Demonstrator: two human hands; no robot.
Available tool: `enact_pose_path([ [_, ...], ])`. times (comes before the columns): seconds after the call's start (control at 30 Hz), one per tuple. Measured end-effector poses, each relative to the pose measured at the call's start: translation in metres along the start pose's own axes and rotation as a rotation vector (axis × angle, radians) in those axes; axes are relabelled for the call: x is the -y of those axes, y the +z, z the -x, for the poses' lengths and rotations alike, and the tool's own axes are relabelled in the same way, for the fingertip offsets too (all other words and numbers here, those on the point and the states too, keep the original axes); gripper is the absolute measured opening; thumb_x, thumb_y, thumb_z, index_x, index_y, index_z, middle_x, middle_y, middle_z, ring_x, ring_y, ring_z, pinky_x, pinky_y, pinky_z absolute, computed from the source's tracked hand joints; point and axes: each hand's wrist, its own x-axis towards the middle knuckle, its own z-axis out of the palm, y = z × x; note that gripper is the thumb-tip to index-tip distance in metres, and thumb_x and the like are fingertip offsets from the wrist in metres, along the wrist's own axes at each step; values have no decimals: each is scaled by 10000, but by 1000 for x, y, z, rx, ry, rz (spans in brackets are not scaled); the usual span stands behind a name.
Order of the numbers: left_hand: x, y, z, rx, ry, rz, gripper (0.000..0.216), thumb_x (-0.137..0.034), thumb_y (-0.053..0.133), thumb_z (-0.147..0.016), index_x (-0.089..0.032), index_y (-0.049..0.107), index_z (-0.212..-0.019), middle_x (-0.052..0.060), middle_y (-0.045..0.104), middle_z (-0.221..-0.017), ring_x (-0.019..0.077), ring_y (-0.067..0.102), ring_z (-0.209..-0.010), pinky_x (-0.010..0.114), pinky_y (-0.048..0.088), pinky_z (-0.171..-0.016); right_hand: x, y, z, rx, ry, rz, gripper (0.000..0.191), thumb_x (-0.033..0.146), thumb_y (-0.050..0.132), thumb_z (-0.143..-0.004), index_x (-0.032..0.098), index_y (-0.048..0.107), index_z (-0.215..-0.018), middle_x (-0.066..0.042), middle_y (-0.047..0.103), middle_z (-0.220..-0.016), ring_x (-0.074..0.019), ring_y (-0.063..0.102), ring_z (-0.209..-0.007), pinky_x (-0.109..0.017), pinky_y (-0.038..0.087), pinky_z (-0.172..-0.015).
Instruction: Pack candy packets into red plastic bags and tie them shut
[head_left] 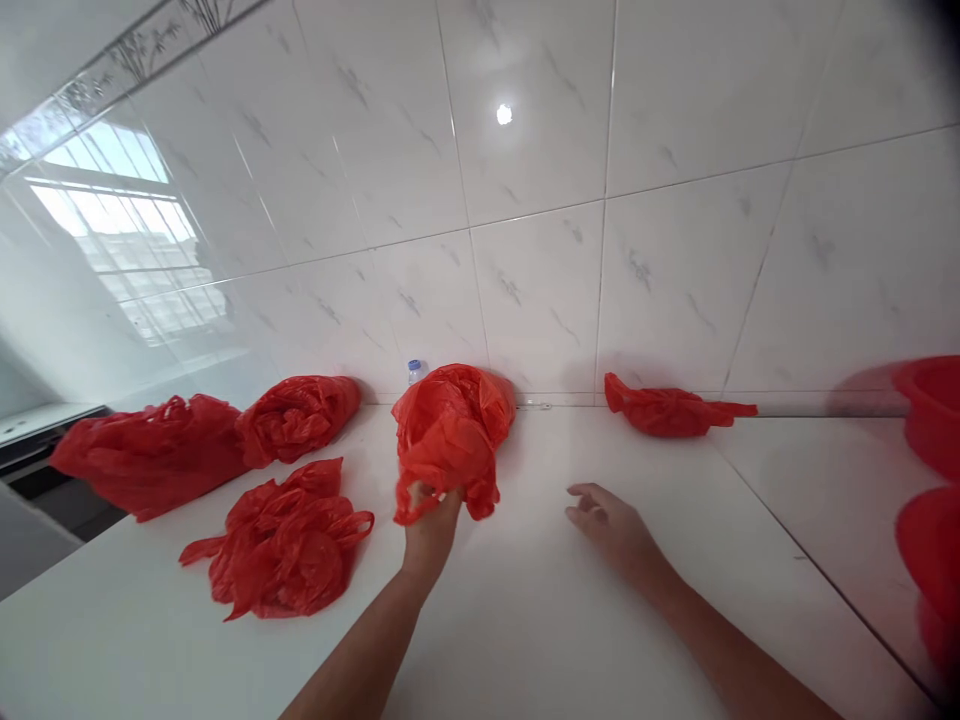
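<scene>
My left hand point(431, 520) grips the lower edge of a red plastic bag point(450, 425) that stands bunched on the white counter point(525, 620) near the tiled wall. A small bottle with a blue cap point(415, 370) pokes up just behind that bag. My right hand point(611, 525) hovers low over the counter to the right of the bag, fingers loosely spread and holding nothing.
Three more crumpled red bags lie at the left point(150, 450) point(300, 415) point(281, 550), and a flatter one point(667, 410) rests against the wall at the right. Red basins point(934, 500) stand at the far right edge. A dark stove top point(45, 440) sits at far left.
</scene>
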Motion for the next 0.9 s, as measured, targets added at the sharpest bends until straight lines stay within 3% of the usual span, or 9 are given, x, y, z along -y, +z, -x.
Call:
enact_pose_path([
  [0.13,-17,27,35,194,44,129,132,-318,630,-688,-209,567,-727,17,580,-704,176,567,-677,280,460,-569,21,32,18,118,-52,-417,661,397,624,-735,285,320,-1312,-55,532,-1149,-193,580,-949,-333,480,-779],
  [0.2,-20,37,43,338,17,220,129,-286,644,-669,-203,568,-732,19,592,-726,165,556,-659,271,455,-546,26,40,22,164,-12,-504,630,339,608,-742,290,319,-1300,-39,567,-1076,-167,599,-830,-296,492,-673],
  [0.27,-19,41,42,412,-100,321,110,-249,625,-674,-195,528,-674,-5,568,-672,133,521,-598,248,432,-522,24,37,18,114,65,-465,555,257,571,-723,272,381,-1244,4,589,-891,-129,566,-645,-245,450,-538],
  [0.33,-13,38,35,368,-241,386,162,-224,590,-682,-198,445,-616,-46,505,-582,100,470,-523,216,387,-483,16,23,9,-2,134,-378,547,194,533,-669,258,418,-1200,34,566,-795,-100,495,-522,-215,380,-448],
  [0.4,-5,31,26,288,-324,408,209,-212,559,-687,-205,369,-599,-74,446,-526,83,436,-482,194,349,-462,6,2,-1,-126,146,-297,518,168,522,-624,242,477,-1134,32,568,-796,-100,490,-533,-211,369,-454],
  [0.57,9,18,13,256,-382,414,251,-246,591,-677,-211,348,-627,-102,403,-492,64,378,-430,174,306,-437,-9,-42,-14,-253,120,-263,115,269,577,-672,190,589,-756,29,539,-632,-112,465,-561,-230,358,-513],
  [0.7,11,22,15,258,-398,393,238,-302,631,-671,-212,412,-691,-106,405,-525,57,357,-420,169,288,-418,-11,-56,-14,-310,135,-323,155,319,602,-677,186,583,-754,17,554,-658,-113,478,-578,-236,384,-536],
  [0.9,11,26,20,314,-379,326,232,-356,669,-672,-192,516,-731,-87,438,-533,64,372,-439,169,280,-412,-14,-64,-15,-499,173,-381,247,379,593,-703,178,566,-842,41,483,-602,-79,404,-481,-218,343,-459],
])
